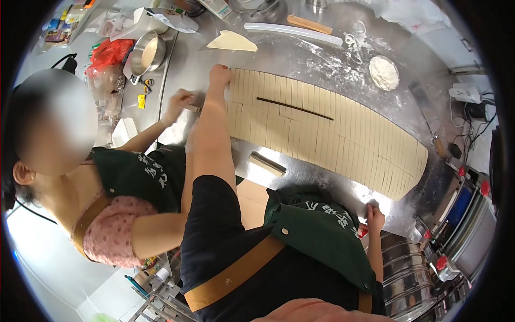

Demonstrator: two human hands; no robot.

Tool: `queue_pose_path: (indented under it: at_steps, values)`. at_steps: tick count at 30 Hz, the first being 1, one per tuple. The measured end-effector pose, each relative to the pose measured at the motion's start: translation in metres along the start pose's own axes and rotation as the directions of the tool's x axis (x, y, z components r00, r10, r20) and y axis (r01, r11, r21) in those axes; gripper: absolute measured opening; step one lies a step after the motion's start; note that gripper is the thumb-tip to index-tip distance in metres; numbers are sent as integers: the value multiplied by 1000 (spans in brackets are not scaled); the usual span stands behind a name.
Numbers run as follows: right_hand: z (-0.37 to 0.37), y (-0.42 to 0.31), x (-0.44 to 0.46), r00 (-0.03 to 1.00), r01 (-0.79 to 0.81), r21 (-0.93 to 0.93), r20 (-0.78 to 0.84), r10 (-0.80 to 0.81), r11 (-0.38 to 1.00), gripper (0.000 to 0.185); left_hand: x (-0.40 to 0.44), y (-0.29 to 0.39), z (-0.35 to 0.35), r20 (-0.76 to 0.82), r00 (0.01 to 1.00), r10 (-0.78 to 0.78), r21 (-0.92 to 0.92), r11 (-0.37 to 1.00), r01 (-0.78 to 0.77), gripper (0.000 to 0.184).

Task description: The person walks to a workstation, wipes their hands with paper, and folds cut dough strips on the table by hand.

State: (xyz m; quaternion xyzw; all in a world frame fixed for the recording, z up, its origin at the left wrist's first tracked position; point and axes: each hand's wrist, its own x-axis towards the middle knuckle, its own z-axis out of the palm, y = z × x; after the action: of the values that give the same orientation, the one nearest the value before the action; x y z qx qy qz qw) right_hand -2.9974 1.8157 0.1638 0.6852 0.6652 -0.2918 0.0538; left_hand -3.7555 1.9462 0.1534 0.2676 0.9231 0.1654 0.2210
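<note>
A long sheet of pale dough point(322, 137), cut crosswise into several narrow strips, lies on the metal table. A thin dark stick point(295, 108) rests on top of it. My left hand point(219, 75) reaches to the far left corner of the dough with its fingers curled in; what they hold, if anything, is hidden. At the near table edge, below the right part of the dough, my right hand point(375, 217) has its fingers drawn together, and I cannot make out anything in them. A beige bar-shaped piece point(267, 163) lies near the table edge, between my arms.
A co-worker's hand point(179, 103) is left of my forearm. Behind the dough are a dough scrap point(232, 42), a white rod point(292, 33), a wooden bar point(309, 24) and a bowl of flour point(384, 73). A long-bladed tool point(422, 110) and a machine point(464, 220) are right.
</note>
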Motion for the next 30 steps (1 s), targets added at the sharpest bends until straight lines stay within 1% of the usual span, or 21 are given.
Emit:
queue_pose_path:
  at_steps: [1,4,7,10,13,16,19,22,25,28,30]
  values:
    - [-3,-3,0,1000,15,-10,-7,-15,1000,44,6,-3,4,28,999,-42,-45,998,43,37]
    - [-9,-10,0,997,-58,67,64,53,996,45,18,-11,14,33,999,-6,-38,999,7,32]
    - [-4,-5,1,995,-63,111,83,54,992,45,19,-11,18,74,994,-82,-125,988,91,28]
    - [-4,-1,1,995,-55,125,87,44,991,45,15,-9,17,111,987,-112,-104,987,123,25]
    - [-7,-2,0,992,-75,125,112,61,989,46,7,-7,14,112,992,-58,-178,981,78,24]
    - [-9,-2,0,997,-22,74,77,16,997,46,-9,-1,5,162,987,-15,-308,949,65,28]
    - [-13,-7,-1,993,-65,63,104,58,996,46,-14,-3,5,148,989,7,-404,913,54,28]
    - [-16,-11,0,990,-81,93,123,70,992,47,-18,2,4,179,983,33,-345,938,31,28]
    - [-13,-10,0,990,-92,104,119,79,990,47,-15,3,8,183,983,20,-258,966,28,29]
    - [-10,-12,-2,999,-19,100,31,16,995,47,-17,4,8,142,990,-4,-144,989,24,29]
    - [-12,-15,-1,997,-58,98,57,53,994,47,-23,2,4,123,992,30,-223,975,-2,28]
